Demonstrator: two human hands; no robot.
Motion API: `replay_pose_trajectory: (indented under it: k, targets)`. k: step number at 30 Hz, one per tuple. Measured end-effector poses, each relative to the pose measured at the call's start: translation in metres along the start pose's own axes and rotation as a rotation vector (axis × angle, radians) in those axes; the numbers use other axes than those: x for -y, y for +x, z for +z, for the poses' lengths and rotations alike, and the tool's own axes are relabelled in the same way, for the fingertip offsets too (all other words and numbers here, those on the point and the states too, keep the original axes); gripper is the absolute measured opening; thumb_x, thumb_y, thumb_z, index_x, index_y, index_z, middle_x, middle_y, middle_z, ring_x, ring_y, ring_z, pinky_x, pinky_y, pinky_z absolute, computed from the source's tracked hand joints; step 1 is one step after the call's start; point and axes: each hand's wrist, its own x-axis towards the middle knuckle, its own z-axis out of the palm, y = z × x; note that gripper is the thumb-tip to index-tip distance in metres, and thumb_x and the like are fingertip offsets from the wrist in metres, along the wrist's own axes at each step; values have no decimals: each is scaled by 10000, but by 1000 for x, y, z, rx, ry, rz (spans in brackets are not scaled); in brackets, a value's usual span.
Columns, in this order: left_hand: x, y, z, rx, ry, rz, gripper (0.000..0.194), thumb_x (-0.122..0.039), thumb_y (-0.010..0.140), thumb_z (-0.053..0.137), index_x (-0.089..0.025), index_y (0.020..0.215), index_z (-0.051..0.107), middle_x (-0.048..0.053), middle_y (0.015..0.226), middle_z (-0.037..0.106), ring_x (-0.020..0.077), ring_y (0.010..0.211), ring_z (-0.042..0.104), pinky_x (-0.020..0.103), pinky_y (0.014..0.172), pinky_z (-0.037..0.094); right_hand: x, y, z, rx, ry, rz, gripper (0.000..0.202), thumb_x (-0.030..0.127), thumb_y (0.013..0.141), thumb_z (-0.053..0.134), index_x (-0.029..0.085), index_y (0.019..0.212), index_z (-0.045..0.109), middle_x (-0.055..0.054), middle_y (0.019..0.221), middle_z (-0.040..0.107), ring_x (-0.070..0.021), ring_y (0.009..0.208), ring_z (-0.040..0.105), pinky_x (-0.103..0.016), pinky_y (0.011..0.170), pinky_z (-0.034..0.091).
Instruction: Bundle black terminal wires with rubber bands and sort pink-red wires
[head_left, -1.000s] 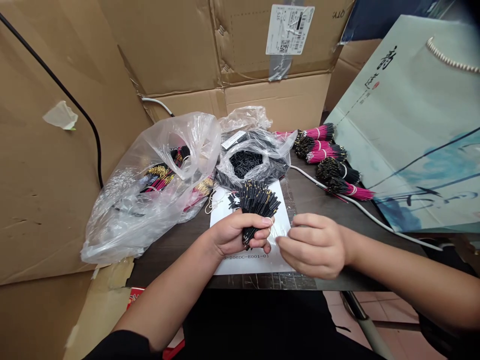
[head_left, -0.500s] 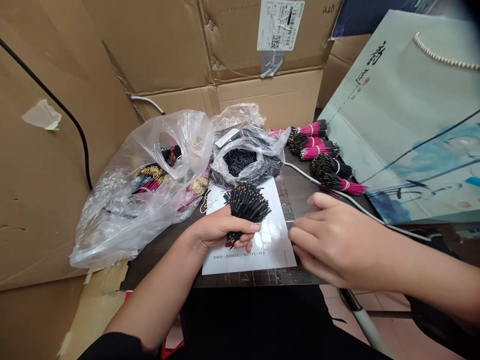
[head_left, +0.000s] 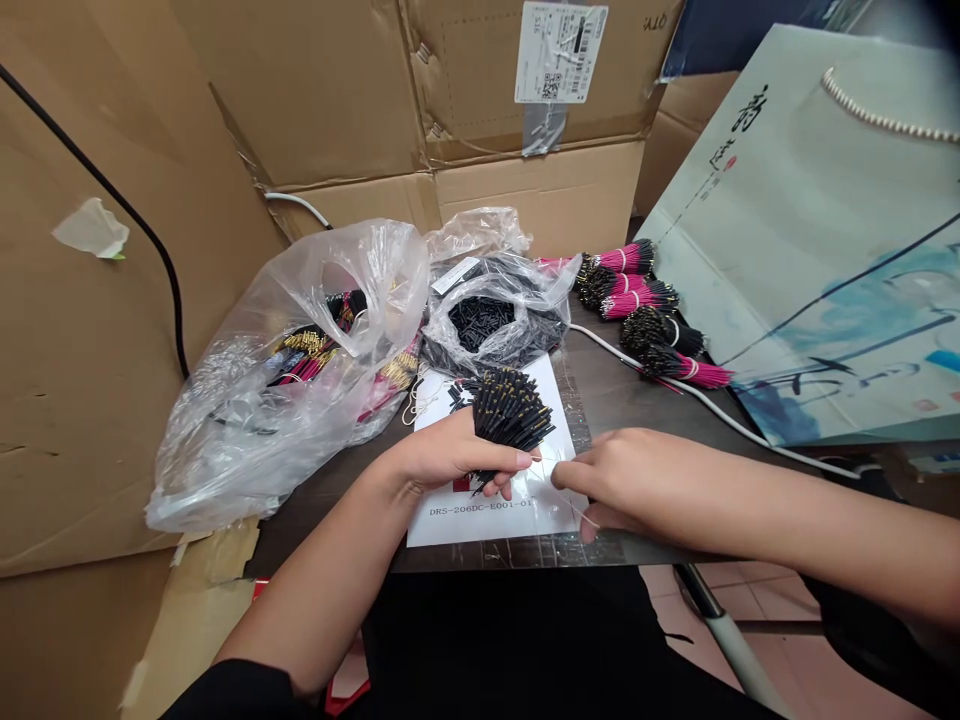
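My left hand [head_left: 469,455] is closed round a bundle of short black wires [head_left: 512,410] with gold-coloured tips, which fan out above the thumb. A thin pale rubber band [head_left: 571,507] stretches from beside the left thumb to my right hand [head_left: 626,480]. The right fingers are hooked and hold the band; their tips are partly hidden. Under the bundle lies a white printed sheet [head_left: 457,530] on the dark table. Loose black sleeves [head_left: 457,397] lie on the sheet behind the left hand.
A clear bag of black sleeves [head_left: 480,325] stands behind the sheet. To its left is a large plastic bag [head_left: 217,440] with wire bundles. Banded pink and black wire bundles [head_left: 637,298] lie at right, near a white cable [head_left: 720,405] and paper bag [head_left: 862,230]. Cardboard [head_left: 532,200] closes the back.
My right hand has moved left and a little down, closer to the bundle, and the band now shows stretched between the hands. The left hand with the wires has shifted slightly right.
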Motion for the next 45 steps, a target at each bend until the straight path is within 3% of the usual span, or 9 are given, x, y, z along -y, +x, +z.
replay_pose_trajectory:
  k: [5,10,17,21,24,28,32,37,45]
  targets:
    - [-2,-6,7,-88,60,12,364,-361,786,822,-146,1049,693,-19,638,635,108,509,531,243,517,449,-21,5,-1,43,677,75,427,580,736,843,177,845,753,1,641,691,-140,585,628,-242,568,409]
    - [-5,-14,32,-339,287,243,229,-278,759,820,-185,944,724,40,942,739,199,836,671,326,780,553,-28,4,14,-49,1098,207,601,671,581,882,167,880,750,-44,740,760,-202,709,714,-274,676,537]
    - [13,-11,50,-467,488,419,112,-234,783,792,-186,783,691,30,767,703,186,710,643,300,686,519,-14,0,2,-219,902,68,667,842,602,708,185,716,737,-23,636,737,-172,604,667,-315,682,444]
    - [26,-2,61,-888,256,462,181,-350,790,816,-205,874,748,39,782,725,209,733,671,358,791,545,-6,-1,-10,-355,565,-35,557,753,778,666,200,753,726,17,727,755,-130,657,673,-345,741,324]
    - [28,6,66,-996,44,439,264,-474,836,778,-214,860,746,4,664,657,189,666,634,377,819,548,5,2,-7,-489,328,10,546,735,766,690,192,825,682,29,787,747,-120,651,623,-349,732,283]
    - [22,14,69,-975,-139,652,389,-542,898,709,-211,695,678,-7,666,609,141,662,576,356,974,496,21,13,8,-675,179,138,567,728,762,707,187,897,601,17,825,738,-138,640,563,-350,746,320]
    - [9,16,77,-892,-420,803,367,-543,879,738,-220,725,654,-12,700,548,143,800,584,272,866,516,30,25,18,-849,171,155,485,657,828,723,210,939,573,20,848,737,-148,674,589,-347,771,372]
    - [-8,15,89,-809,-727,766,306,-521,879,752,-242,783,670,-10,770,614,152,1093,620,257,1017,497,37,35,20,-992,210,191,495,630,801,774,232,1008,564,-14,885,735,-198,797,681,-349,783,464]
    - [-23,14,93,-540,-917,729,288,-510,980,620,-258,847,668,-15,893,735,202,1189,673,372,1079,516,42,45,25,-1188,405,121,745,439,744,891,277,1349,489,-61,1172,713,-257,1032,722,-426,899,570]
